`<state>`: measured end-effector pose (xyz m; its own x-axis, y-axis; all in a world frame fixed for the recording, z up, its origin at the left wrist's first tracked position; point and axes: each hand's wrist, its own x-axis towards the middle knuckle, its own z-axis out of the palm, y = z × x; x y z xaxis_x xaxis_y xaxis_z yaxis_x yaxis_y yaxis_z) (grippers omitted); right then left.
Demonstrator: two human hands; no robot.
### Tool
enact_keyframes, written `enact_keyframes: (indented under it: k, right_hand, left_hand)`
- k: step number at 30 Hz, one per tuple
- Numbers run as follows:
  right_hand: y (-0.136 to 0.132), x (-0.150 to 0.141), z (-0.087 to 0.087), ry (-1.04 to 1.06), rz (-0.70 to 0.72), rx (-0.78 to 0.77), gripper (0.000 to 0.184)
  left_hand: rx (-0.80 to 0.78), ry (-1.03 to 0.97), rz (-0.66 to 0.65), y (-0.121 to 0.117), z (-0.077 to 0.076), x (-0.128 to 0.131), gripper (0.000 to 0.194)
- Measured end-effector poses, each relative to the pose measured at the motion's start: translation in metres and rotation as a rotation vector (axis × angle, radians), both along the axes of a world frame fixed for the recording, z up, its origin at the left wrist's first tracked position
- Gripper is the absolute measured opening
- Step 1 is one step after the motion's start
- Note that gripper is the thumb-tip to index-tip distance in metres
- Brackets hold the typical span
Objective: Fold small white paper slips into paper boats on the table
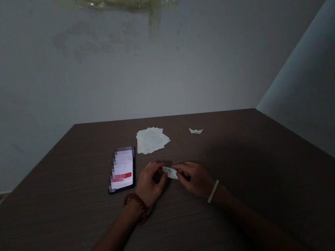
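Narrow at the fingertips, the left grip (pixel 150 184) and the right grip (pixel 196 177) pinch one small folded paper (pixel 170 172) between them, thumbs and fingers closed on its two ends. That paper is over the middle of the worktop (pixel 77 234), well short of the far edge; whether it touches the surface I cannot tell. Toward the left edge, just beside the left hand, lies a phone (pixel 123 169), its lit screen partly pixelated. Nearer the far edge, a little left of its middle, a loose pile of paper sheets (pixel 152 140) is fanned unevenly. Right of the pile, toward the far right corner, sits a small paper boat (pixel 196 131), apart from everything else. Dark beads (pixel 141 210) circle the left wrist, pale beads (pixel 213 192) the right.
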<state>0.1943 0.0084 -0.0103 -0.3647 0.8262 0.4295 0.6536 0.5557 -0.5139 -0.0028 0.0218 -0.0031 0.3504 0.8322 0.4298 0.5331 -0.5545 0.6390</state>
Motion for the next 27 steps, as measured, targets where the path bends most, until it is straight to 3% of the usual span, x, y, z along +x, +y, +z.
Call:
enact_keyframes:
  k: [27]
  right_hand:
    - [0.002,-0.0047,-0.004,0.101,-0.04,-0.086,0.019]
  left_hand:
    - [0.135,0.071,-0.011,-0.0006,-0.0092,0.001,0.028]
